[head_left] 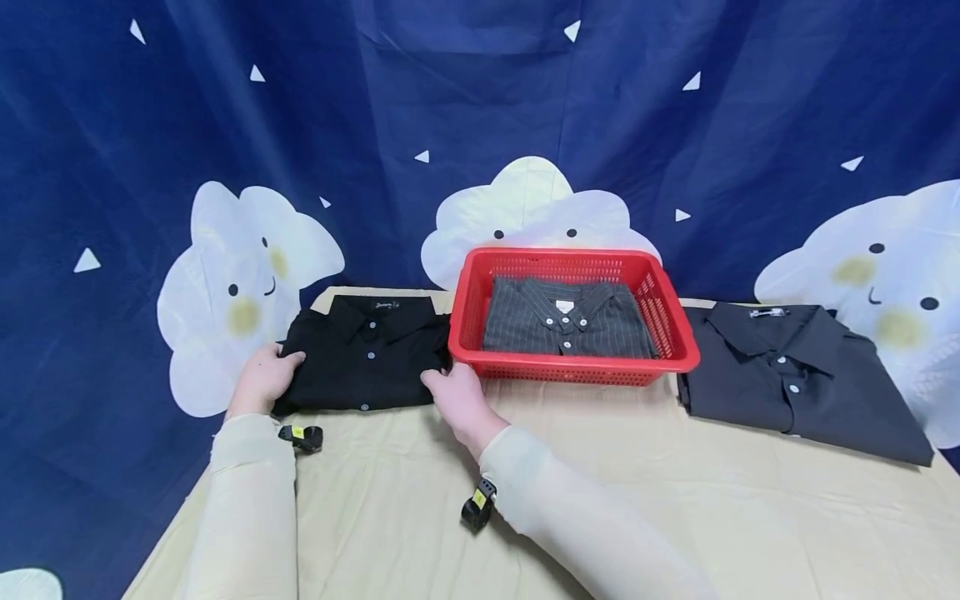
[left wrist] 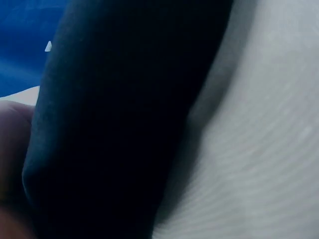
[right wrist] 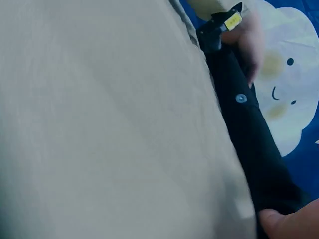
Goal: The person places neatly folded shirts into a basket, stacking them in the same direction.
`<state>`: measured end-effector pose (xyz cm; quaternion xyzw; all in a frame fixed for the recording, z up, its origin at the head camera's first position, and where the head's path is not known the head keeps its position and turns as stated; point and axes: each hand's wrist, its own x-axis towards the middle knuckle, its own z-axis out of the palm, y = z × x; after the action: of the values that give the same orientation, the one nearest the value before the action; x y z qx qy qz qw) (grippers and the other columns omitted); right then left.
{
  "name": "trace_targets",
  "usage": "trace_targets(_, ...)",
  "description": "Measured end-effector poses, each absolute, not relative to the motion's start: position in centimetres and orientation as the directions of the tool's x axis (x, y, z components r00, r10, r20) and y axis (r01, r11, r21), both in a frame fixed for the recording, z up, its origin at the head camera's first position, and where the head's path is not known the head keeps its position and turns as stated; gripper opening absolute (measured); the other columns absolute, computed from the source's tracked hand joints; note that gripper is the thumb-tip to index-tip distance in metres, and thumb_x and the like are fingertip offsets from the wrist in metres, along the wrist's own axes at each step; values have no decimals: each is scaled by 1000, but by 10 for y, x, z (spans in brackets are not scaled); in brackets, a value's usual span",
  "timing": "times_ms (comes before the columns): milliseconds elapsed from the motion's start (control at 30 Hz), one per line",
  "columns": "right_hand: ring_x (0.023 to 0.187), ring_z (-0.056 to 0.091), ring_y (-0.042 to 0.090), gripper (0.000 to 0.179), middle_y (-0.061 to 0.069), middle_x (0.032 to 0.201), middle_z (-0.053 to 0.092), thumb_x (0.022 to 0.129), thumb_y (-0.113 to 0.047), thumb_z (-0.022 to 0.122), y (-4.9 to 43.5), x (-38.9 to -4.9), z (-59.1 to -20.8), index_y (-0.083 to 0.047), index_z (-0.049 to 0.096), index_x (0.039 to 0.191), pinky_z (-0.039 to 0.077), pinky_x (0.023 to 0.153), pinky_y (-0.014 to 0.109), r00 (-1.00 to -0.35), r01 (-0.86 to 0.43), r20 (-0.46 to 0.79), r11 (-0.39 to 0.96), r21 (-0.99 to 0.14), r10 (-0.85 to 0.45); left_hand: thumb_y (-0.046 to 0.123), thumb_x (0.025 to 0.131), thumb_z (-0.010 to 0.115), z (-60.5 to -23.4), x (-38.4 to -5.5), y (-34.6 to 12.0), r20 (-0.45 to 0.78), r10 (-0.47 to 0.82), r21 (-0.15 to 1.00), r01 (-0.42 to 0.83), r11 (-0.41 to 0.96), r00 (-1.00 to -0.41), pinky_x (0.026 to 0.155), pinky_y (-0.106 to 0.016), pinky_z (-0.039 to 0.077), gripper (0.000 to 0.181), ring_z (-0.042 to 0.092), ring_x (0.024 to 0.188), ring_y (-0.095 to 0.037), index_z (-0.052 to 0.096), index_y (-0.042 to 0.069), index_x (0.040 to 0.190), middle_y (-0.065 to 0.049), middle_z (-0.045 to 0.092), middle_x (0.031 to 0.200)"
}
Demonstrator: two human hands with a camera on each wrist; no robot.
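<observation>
A folded black shirt point(head_left: 360, 367) with pale buttons lies at the left of the table, collar toward the curtain. My left hand point(head_left: 266, 379) grips its left side, thumb over the top. At the opposite side, my right hand point(head_left: 463, 404) pinches the right edge near the basket's front corner. Dark cloth of the shirt point(left wrist: 114, 124) fills much of the left wrist view, with part of the left hand point(left wrist: 15, 129) at the edge. In the right wrist view, the right thumb point(right wrist: 286, 224) presses on the shirt point(right wrist: 249, 134); the fingers beneath are hidden.
A red plastic basket point(head_left: 570, 368) stands right of the black shirt, holding a folded dark striped shirt point(head_left: 566, 321). Farther right lies a folded dark grey shirt point(head_left: 795, 375). Beige cloth point(head_left: 600, 467) covers the table; a blue curtain point(head_left: 480, 83) with clouds hangs behind.
</observation>
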<state>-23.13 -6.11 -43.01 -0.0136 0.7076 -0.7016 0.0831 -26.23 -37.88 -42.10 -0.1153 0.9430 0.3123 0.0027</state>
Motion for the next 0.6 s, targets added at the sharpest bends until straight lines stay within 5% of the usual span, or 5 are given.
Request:
trace_targets(333, 142, 35, 25, 72, 11, 158, 36, 98, -34, 64, -66, -244, -439, 0, 37, 154, 27, 119, 41, -963, 260, -242, -170, -950, -122, 44, 103, 53, -428, -265, -377, -236, -214, 893, -299, 338, -948, 93, -30, 42, 59, 47, 114, -25, 44, -5, 134, -19, 41, 138)
trace_targets(600, 146, 33, 25, 85, 10, 161, 35, 95, -48, 66, -69, -255, -437, 0, 33, 156, 25, 120, 44, -932, 350, -336, -101, -931, -135, 45, 104, 53, -429, -267, -380, -285, -110, 945, -298, 137, -952, 90, -17, 44, 77, 49, 113, -8, 23, 0, 159, -16, 27, 159)
